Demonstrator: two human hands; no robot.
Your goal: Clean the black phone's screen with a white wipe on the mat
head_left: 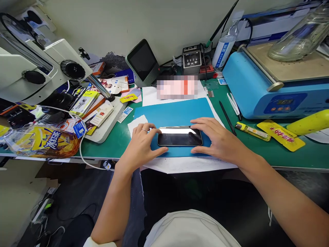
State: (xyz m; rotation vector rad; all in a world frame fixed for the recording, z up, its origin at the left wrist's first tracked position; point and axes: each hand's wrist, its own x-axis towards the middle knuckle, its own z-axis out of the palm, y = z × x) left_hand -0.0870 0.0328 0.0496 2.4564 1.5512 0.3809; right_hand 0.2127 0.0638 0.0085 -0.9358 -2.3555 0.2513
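Note:
A dark smartphone [180,139] lies screen up and lengthwise across the blue mat [177,109], with a bright reflection along its far edge. My left hand [142,142], wearing a ring, is at its left end, fingers on the far corner and thumb along the near edge. At the right end, my right hand [218,137] spans the phone the same way, fingertips at the far edge and thumb at the near one. Both hands grip the phone lightly by its edges. White paper [177,165] shows under the mat.
A microscope [59,65] stands left above small boxes and a tea bottle [48,141]. Behind are a smart display [143,63] and a soldering station [191,60]. On the right are tweezers [233,103], a black pen-like tool [227,117], yellow packets [281,134] and a blue heating machine [277,85].

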